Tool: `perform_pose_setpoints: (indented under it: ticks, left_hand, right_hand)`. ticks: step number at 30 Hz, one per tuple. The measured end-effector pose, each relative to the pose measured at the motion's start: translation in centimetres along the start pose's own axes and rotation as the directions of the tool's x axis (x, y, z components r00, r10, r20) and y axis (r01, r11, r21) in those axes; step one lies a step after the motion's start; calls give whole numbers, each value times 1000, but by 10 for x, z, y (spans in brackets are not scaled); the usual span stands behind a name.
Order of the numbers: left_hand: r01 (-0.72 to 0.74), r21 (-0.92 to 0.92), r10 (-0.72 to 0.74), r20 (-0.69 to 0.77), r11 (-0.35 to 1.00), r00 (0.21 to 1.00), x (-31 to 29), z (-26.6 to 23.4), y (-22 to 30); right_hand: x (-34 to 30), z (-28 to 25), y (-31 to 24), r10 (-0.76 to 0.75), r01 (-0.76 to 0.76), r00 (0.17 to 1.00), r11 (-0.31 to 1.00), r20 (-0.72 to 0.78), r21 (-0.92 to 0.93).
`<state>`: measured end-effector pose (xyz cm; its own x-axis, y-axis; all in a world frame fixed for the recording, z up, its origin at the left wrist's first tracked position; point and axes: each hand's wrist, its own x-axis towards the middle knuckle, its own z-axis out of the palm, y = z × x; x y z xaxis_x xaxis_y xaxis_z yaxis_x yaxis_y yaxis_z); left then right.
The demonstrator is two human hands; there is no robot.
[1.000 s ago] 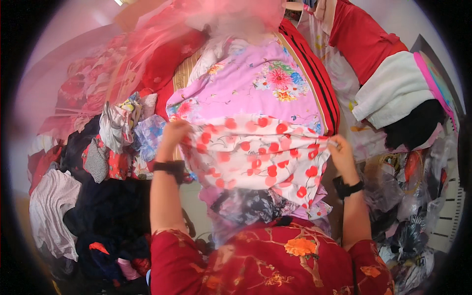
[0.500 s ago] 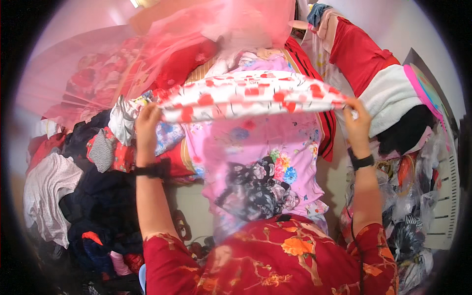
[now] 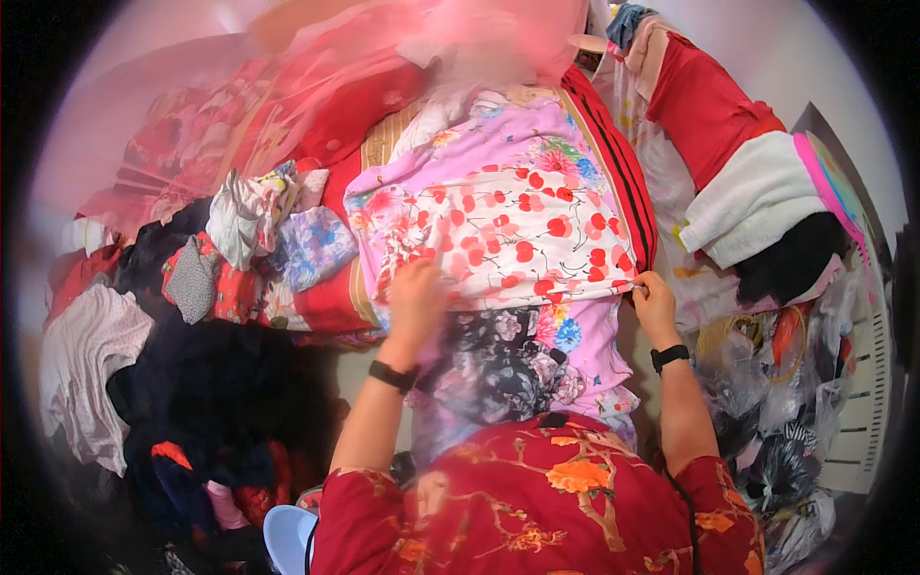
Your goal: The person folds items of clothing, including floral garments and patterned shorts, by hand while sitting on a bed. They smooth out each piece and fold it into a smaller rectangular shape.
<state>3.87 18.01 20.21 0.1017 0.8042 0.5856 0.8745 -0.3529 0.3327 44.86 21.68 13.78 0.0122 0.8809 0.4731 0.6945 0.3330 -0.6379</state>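
A white cloth printed with red cherries (image 3: 546, 235) lies spread over a pink floral cloth (image 3: 508, 129), its near edge roughly straight and its left side bunched. At the near right corner, my right hand (image 3: 655, 305) pinches the cloth's edge between thumb and fingers. My left hand (image 3: 417, 299) is at the near left corner, over the bunched part; motion smears its fingers, so their grip cannot be made out. Just nearer to me, a black and grey floral cloth (image 3: 508, 369) rests on the pink one.
Small folded clothes, among them a blue floral one (image 3: 314, 247), sit left on the red striped bedding (image 3: 331, 307). Dark clothes (image 3: 225, 383) are piled farther left. On the right are a white towel (image 3: 757, 196), a red cloth (image 3: 709, 105) and plastic bags (image 3: 795, 355). Pink netting (image 3: 316, 57) hangs beyond.
The cherry cloth, held stretched in the air between both hands before, now lies on the pink cloth. Both hands have come down toward me, the left also moving inward.
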Motion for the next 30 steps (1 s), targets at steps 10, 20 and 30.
perform_pose_setpoints:
  ticks: [10, 20, 30]
  left_hand:
    - [133, -56, -85, 523, 989, 848, -15, 55, 30]
    - [215, -123, -87, 645, 969, 759, -38, 62, 13]
    - [143, -320, 1, 410, 937, 912, -77, 93, -15]
  right_hand:
    - [84, -5, -75, -129, 136, 987, 988, -93, 70]
    - [109, 167, -277, -638, 545, 761, 729, 120, 415]
    - [35, 205, -262, -668, 544, 562, 743, 487, 390]
